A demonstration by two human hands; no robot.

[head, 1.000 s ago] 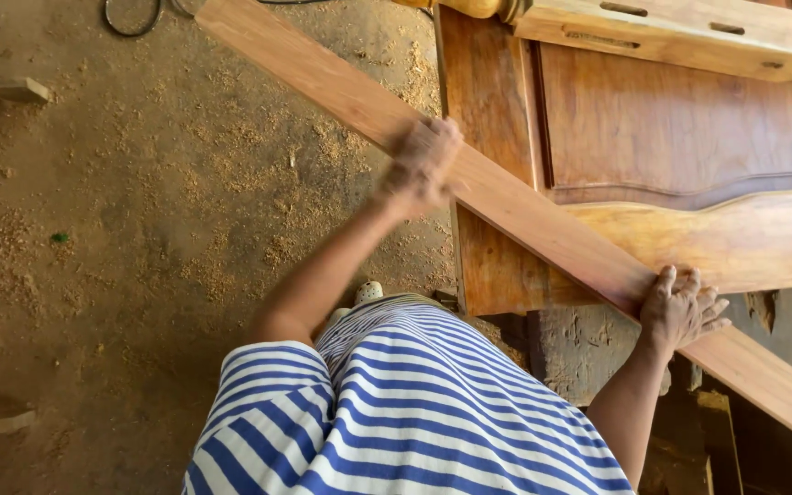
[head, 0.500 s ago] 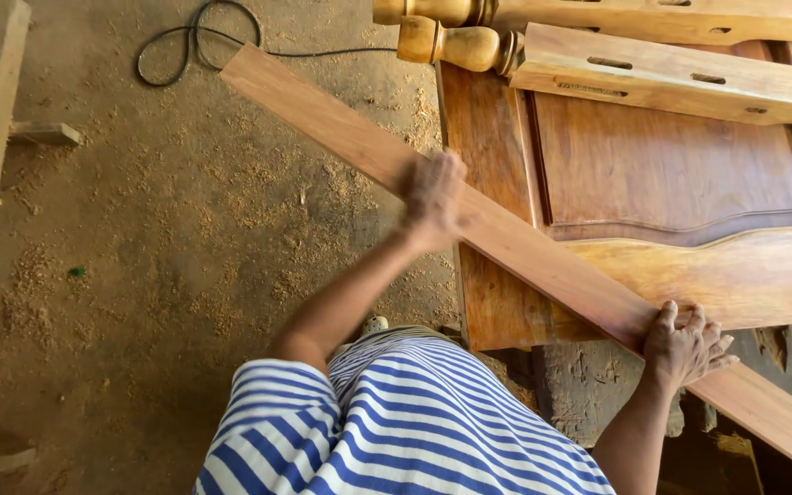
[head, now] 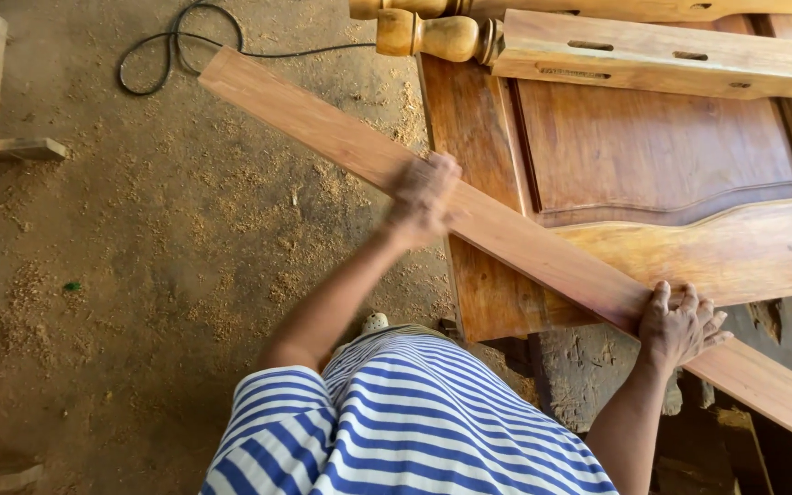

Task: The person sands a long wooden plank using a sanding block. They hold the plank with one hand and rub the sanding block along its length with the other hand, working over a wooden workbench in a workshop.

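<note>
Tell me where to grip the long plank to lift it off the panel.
Grip the long plank across its narrow width, from above, near where the right hand presses. It lies flat and slanted over the carved door panel, both long edges exposed; its far end overhangs the sawdust floor.

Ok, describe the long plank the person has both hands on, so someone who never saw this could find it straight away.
Start at the big reddish-brown panelled piece lying flat at upper right. A long, plain plank crosses its lower left corner diagonally, from the sawdust-strewn floor at upper left to the lower right edge. The left hand and right hand rest on it; unlike the turned posts above, it is flat and straight.
</note>
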